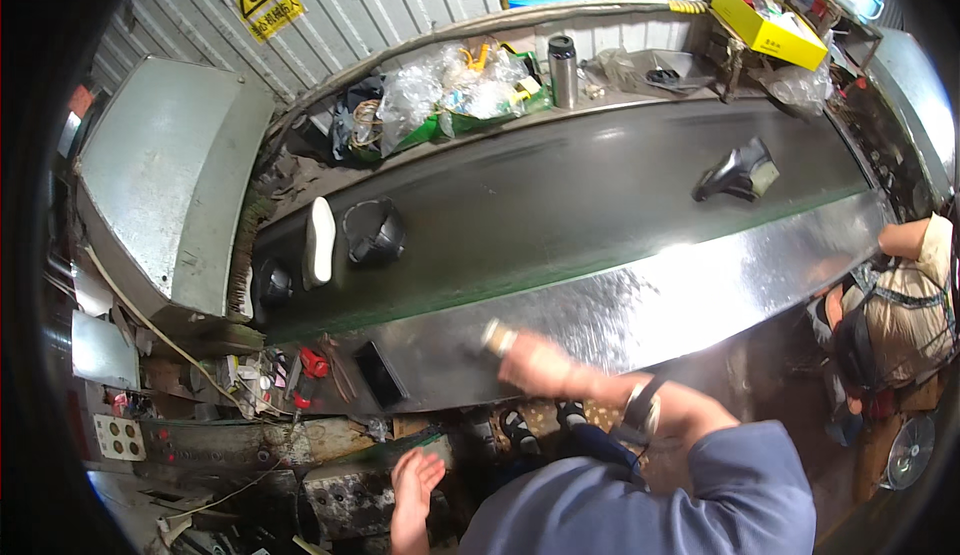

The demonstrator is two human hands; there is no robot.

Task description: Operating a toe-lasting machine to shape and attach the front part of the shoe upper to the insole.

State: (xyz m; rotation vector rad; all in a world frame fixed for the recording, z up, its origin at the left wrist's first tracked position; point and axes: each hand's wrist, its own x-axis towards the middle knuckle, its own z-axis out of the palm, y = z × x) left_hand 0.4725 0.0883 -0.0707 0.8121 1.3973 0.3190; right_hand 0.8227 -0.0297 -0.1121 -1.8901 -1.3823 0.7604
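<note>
My right hand (541,365) is closed around a small pale cylindrical thing (497,337), blurred by motion, above the shiny metal ledge (600,320). I cannot make out its kind. Low in the view, my left hand (416,477) has its fingers stretched out and holds nothing; it is over the floor side of the ledge. Beyond the ledge runs a dark belt (520,200). On its left part lie a white shoe sole (320,243), a black shoe upper (374,232) and another black piece (272,282). A black shoe (740,173) lies on its far right part.
A black phone-like slab (380,375) and a red-handled tool (312,363) lie on the ledge's left end. A metal housing (165,185) stands at the belt's left end. Behind the belt are a steel flask (563,75) and a yellow box (768,30). Another person (900,305) sits at right.
</note>
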